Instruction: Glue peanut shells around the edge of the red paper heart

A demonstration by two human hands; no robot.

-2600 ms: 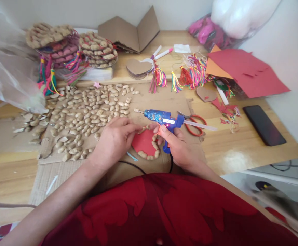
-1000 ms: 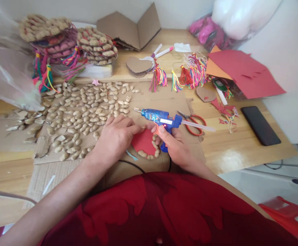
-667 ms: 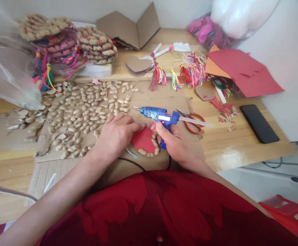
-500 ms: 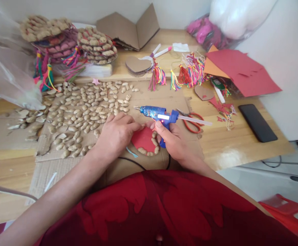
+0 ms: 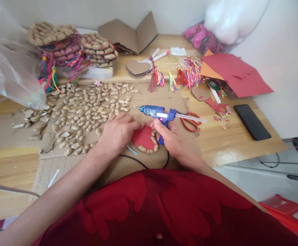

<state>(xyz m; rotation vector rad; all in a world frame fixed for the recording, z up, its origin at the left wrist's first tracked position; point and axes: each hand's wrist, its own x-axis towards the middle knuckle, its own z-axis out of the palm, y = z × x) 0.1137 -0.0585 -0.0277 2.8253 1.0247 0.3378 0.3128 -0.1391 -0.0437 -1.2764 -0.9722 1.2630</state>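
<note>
A red cardboard piece [image 5: 143,137] lies in front of me, with peanuts [image 5: 142,148] set along its lower and right edge. My left hand [image 5: 119,131] is at its upper left, fingers bent and pressing at the edge on what looks like a peanut, mostly hidden under the fingertips. In my right hand [image 5: 171,136] is a blue glue gun [image 5: 152,111], its nozzle pointing left and a clear glue stick [image 5: 190,118] sticking out behind. The right thumb and fingertips are also close against the red piece's right edge.
Loose peanuts [image 5: 84,109] cover the cardboard sheet on the left. Scissors [image 5: 192,123] and a black phone [image 5: 252,122] lie to the right. Behind are stacked peanut pieces [image 5: 100,51], tassels [image 5: 190,71], cardboard hearts [image 5: 138,68] and red sheets [image 5: 238,73]. A black cord [image 5: 133,159] runs near my body.
The whole view has shifted slightly as my head moved. Both hands, the glue gun and the red piece keep nearly the same positions relative to each other.
</note>
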